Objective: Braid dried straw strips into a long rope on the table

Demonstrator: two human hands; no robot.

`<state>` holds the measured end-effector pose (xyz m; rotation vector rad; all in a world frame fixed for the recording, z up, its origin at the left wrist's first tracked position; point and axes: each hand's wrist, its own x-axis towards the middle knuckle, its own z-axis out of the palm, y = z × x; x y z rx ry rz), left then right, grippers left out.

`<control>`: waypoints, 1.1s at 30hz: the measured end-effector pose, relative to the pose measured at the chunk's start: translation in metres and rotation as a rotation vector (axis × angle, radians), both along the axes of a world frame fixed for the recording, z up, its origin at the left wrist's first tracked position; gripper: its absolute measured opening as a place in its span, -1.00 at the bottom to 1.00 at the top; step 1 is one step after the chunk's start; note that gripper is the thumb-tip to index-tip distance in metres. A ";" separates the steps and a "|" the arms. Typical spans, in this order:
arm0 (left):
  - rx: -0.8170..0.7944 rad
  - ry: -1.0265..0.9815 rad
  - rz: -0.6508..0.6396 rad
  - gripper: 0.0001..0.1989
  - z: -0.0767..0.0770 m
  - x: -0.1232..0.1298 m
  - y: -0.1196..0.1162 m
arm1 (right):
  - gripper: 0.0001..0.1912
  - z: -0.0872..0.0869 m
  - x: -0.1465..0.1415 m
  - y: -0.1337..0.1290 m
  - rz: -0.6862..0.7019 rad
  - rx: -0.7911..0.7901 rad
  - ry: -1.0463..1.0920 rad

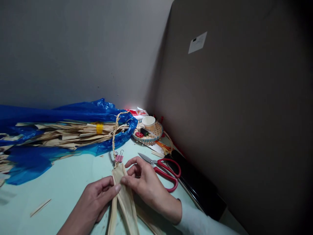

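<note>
Pale, flat strips of dried plant fibre [127, 202] run down toward me from the end of a thin braid [113, 140]. A pink binder clip [119, 158] grips the braid just above the wide strip. My left hand [99, 197] pinches the strips at their left edge between thumb and fingers. On the other side, my right hand [144, 181] holds the wide strip's right edge, thumb on top and fingers curled behind. Part of each hand's fingers is hidden by the strip. Red-handled scissors [168, 171] lie beside my right hand, blades apart.
A bundle of dried strips [73, 133] with a yellow band lies on blue plastic [61, 112] at the left. Behind the scissors, a woven tray [156, 132] carries a white cup [148, 121] and dark thread [144, 132]. A black glossy object [195, 186] borders the brown panel [232, 114].
</note>
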<state>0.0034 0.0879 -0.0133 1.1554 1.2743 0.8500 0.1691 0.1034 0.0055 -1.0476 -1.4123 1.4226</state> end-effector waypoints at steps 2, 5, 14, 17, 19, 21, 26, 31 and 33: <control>-0.043 -0.019 -0.043 -0.68 0.003 0.000 -0.002 | -0.60 -0.001 0.000 0.002 0.020 -0.067 0.074; -0.058 -0.038 -0.071 -0.71 0.006 -0.001 -0.003 | -0.50 0.000 0.001 0.003 0.045 -0.157 0.156; 0.027 -0.063 -0.061 -0.83 0.003 -0.004 -0.001 | -0.58 -0.003 0.002 -0.005 0.077 -0.044 -0.030; 0.033 -0.065 -0.068 -0.75 0.004 -0.005 -0.001 | -0.61 -0.005 0.001 -0.007 0.066 -0.020 -0.072; 0.039 -0.055 -0.064 -0.72 0.005 -0.005 -0.001 | -0.62 -0.004 0.000 -0.007 0.066 -0.030 -0.062; 0.050 -0.046 -0.058 -0.71 0.006 -0.004 -0.001 | -0.65 -0.003 -0.001 -0.008 0.057 -0.040 -0.051; 0.073 -0.064 -0.064 -0.69 0.007 -0.002 0.000 | -0.67 0.000 -0.005 -0.009 0.054 -0.086 0.011; 0.058 -0.076 -0.060 -0.72 0.006 -0.001 0.000 | -0.57 0.016 0.005 -0.007 0.151 -0.235 0.178; 0.044 -0.091 -0.053 -0.73 0.009 0.001 -0.001 | -0.56 0.035 0.018 -0.005 0.207 -0.262 0.238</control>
